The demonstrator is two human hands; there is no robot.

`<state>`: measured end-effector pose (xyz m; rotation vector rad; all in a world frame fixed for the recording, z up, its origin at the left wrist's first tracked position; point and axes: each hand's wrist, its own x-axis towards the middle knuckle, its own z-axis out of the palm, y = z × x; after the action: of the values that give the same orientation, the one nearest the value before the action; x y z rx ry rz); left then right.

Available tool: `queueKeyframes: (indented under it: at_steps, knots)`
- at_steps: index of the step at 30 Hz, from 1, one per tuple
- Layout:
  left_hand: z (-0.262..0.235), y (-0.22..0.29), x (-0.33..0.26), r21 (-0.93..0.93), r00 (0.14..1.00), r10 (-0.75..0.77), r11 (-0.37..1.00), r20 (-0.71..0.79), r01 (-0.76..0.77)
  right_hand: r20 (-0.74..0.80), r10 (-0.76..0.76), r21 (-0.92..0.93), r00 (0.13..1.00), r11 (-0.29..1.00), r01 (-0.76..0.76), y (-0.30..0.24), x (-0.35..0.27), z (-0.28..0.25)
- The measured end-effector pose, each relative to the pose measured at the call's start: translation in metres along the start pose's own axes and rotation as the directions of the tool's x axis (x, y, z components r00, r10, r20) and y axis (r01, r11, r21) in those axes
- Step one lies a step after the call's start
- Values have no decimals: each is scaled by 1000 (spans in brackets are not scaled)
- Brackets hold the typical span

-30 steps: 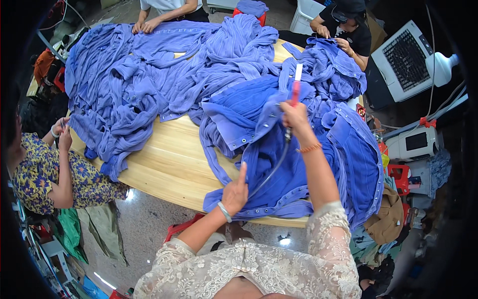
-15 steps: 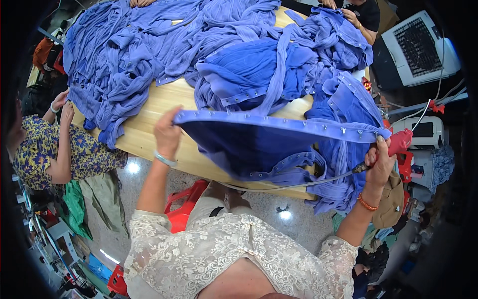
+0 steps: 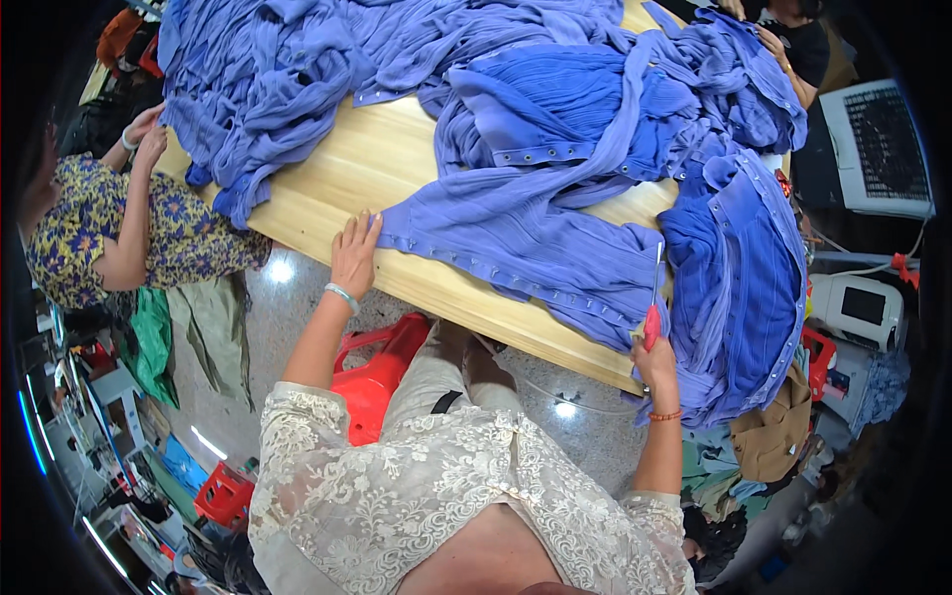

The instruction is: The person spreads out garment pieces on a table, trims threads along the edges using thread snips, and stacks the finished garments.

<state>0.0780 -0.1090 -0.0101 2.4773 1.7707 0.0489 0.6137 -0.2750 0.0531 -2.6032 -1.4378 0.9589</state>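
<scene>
Person's clothing: pale lace top [image 3: 397, 486], trousers below; red stool [image 3: 372, 392] just left of the legs.
Right hand [image 3: 654, 365]: fingers closed round the red-handled tool [image 3: 652, 329], at the garment's right-hand near corner; can't tell if any cloth is pinched too. Orange beaded bracelet [image 3: 664, 416] at the wrist.
Tool: thin shaft points away from the person; can't tell if its tip touches cloth.
Left hand [image 3: 354, 258]: open, fingers slightly spread, fingertips at the garment's left corner by the table edge; looks like pressing, not gripping. Pale bangle [image 3: 342, 297] at the wrist.
Front garment [image 3: 526, 233]: violet-blue, on the near side of the table between the hands, row of small fastenings along its near edge.
Just changed: half a second ago that edge was stretched in the air between both hands; now it's down on the wood, tool swung from pointing right to pointing away.
Meaning: fastened edge likely better supported and within reach of the tool.
Table [image 3: 327, 188]: bare wood shows left of the garment.
Right side: darker blue garment [image 3: 739, 268] beside the tool.
Beyond: bunched garment [image 3: 555, 109], big heap [image 3: 263, 84] at far left.
Co-workers: flower-print person [image 3: 79, 223] at left, hands at cloth; black-sleeved person [image 3: 798, 50] at far right.
</scene>
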Motion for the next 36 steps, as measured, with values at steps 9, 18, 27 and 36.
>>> queueKeyframes:
  at_steps: [9,18,27,36]
  knots:
    - [-13,112,-33,-297,993,58,951,-104,-87,-553,-280,154,784,891,427,-53,-48,10]
    - [20,114,-19,-275,998,-25,961,-55,9,106,-531,167,840,843,512,-110,-52,7]
    - [27,98,-15,-248,998,3,968,-55,-17,381,-594,-44,709,754,655,-201,-24,21]
    - [23,71,-8,-324,998,48,944,-43,-59,439,-588,-170,679,688,706,-247,-8,23]
